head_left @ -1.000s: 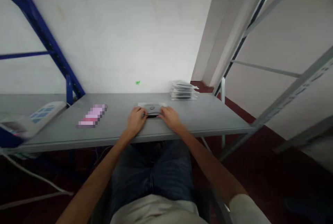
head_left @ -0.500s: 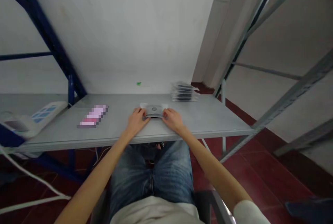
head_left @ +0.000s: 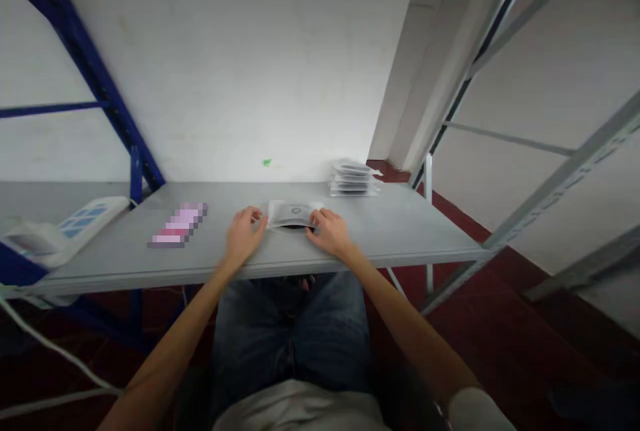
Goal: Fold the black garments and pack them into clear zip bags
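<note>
A small clear packet [head_left: 293, 213] with a grey and dark item inside lies on the grey table [head_left: 400, 231] near its front edge. My right hand [head_left: 327, 232] rests at the packet's right end, fingers curled onto its edge. My left hand [head_left: 243, 235] sits just left of the packet, its fingertips at the left corner, fingers loosely bent.
A stack of similar clear packets [head_left: 353, 177] stands at the back right of the table. A pink flat object [head_left: 177, 224] lies to the left. A white device with blue buttons [head_left: 65, 227] sits at the far left. Blue and grey shelf frames flank the table.
My left hand has slid left, off the packet's front to its left corner. The right hand stays at the packet's right end. The packet looks flatter on the table.
</note>
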Demonstrator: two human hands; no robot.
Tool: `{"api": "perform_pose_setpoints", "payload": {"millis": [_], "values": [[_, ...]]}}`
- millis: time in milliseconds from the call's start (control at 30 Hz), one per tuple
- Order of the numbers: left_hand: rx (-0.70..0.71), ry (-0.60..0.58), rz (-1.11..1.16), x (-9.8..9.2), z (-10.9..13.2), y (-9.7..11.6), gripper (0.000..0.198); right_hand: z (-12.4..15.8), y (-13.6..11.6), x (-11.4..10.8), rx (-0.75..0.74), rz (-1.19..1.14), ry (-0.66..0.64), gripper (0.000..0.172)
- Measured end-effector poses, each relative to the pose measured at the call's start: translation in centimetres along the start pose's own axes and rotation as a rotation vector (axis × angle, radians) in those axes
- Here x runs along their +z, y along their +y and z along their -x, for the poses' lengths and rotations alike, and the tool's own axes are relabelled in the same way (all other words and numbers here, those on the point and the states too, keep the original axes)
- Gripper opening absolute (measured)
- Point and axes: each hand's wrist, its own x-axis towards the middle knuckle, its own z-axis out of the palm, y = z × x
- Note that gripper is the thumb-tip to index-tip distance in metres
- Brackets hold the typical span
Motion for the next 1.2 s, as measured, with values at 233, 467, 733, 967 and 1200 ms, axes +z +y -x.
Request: {"api": "perform_pose_setpoints", "payload": {"millis": [233,467,733,967,1200], "values": [[-0.117,-0.167,0.151,-0.3,-0.8,-1.5,0.029,-0.4,0.4,0.3,0.018,0.032,-0.042,0.016],[-0.129,-0.221,0.183,-0.4,-0.8,-0.5,0.023,-0.5,-2.5,-0.4,-0.135,0.044,0.037,0.032],[-0.061,-0.193,0.232,0.1,-0.5,-0.3,0.017,-4.0,-7.6,3.2,-0.405,0.171,-0.069,0.025],[-0.002,-0.148,0.024,1.0,-1.9,-1.3,0.012,-5.1,-4.6,2.9,-0.474,0.242,-0.118,0.021],[-0.041,-0.136,-0.161,1.3,-4.2,-2.2,0.009,-3.1,3.3,-0.6,-0.277,0.275,-0.15,0.019]]}}
